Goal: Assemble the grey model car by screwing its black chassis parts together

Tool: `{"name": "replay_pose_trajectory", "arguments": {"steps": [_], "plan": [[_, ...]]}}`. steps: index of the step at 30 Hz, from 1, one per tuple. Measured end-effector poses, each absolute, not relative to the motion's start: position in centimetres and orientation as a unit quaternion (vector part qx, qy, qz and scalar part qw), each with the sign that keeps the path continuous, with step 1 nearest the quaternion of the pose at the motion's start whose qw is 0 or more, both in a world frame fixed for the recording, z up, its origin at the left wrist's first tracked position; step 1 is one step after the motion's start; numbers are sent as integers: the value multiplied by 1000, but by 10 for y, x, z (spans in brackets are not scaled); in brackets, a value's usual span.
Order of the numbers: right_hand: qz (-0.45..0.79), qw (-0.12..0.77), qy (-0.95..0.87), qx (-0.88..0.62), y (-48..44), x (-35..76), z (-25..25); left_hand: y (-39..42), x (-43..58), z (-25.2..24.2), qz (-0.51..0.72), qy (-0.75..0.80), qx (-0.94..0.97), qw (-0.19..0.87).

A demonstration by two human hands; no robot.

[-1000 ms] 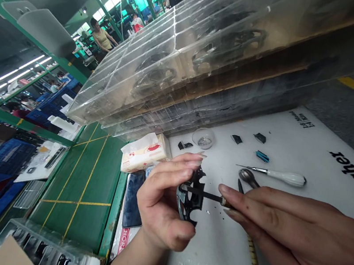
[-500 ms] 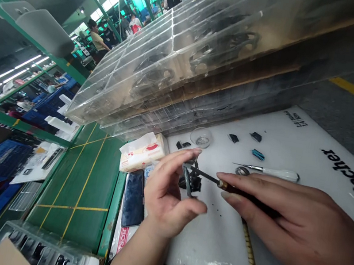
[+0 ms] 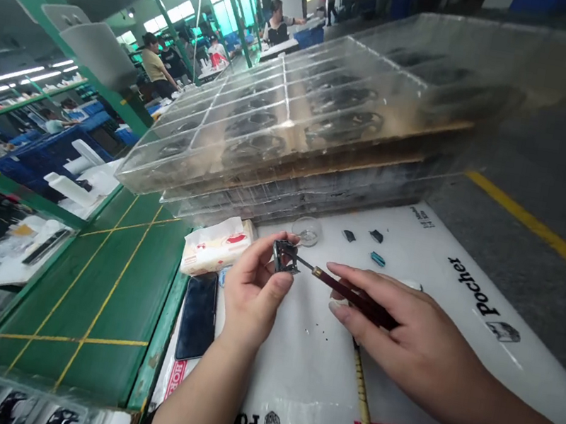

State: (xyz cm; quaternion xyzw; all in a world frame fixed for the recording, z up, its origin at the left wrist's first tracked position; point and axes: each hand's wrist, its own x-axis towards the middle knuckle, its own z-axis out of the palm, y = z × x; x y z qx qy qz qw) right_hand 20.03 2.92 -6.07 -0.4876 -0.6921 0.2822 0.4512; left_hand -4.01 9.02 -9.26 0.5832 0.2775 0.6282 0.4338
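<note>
Green bench (image 3: 100, 283): left of the left hand, yellow-lined.
Phone (image 3: 198, 317): just left of the left wrist, lying flat.
Tissue packet (image 3: 216, 248): just beyond the left thumb side, touching nothing held.
Left hand (image 3: 252, 286): fingers and thumb together, pinching the part.
Black part (image 3: 282, 256): at the left fingertips, raised above the sheet, pick tip against it.
Pick (image 3: 355, 299): thin metal shaft, dark handle, running between both hands.
Right hand (image 3: 419, 334): fingers closed around the pick handle.
Small dish (image 3: 306, 231): just beyond the left fingertips.
Black bits (image 3: 349, 235): beyond the right fingers.
Blue piece (image 3: 377, 258): beyond the right fingers.
White sheet (image 3: 289, 378): under both hands.
Yellow cord (image 3: 365, 404): below the right hand.
Acrylic trays (image 3: 287, 119): stacked beyond both hands, overhanging the far sheet edge.
</note>
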Motion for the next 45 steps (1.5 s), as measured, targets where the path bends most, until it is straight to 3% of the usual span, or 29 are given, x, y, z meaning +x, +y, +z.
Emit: {"name": "replay_pose_trajectory", "arguments": {"steps": [4, 8, 16, 24, 31, 45], "plan": [[279, 436, -678, -522, 28, 201, -58, 97, -44, -91, 648, 290, 544, 447], [190, 440, -705, -523, 27, 200, -49, 102, -43, -83, 672, 316, 457, 490], [50, 476, -778, -406, 36, 183, -11, 107, -46, -66, 675, 296, 331, 589], [-17, 565, -779, -270, 46, 177, -41, 103, -50, -65, 665, 245, 374, 597], [-78, 548, -782, -287, 33, 189, -46, 98, -47, -69, 671, 224, 401, 582], [-58, 507, -816, -272, 30, 189, -38, 92, -45, -65, 693, 208, 413, 553]]}}
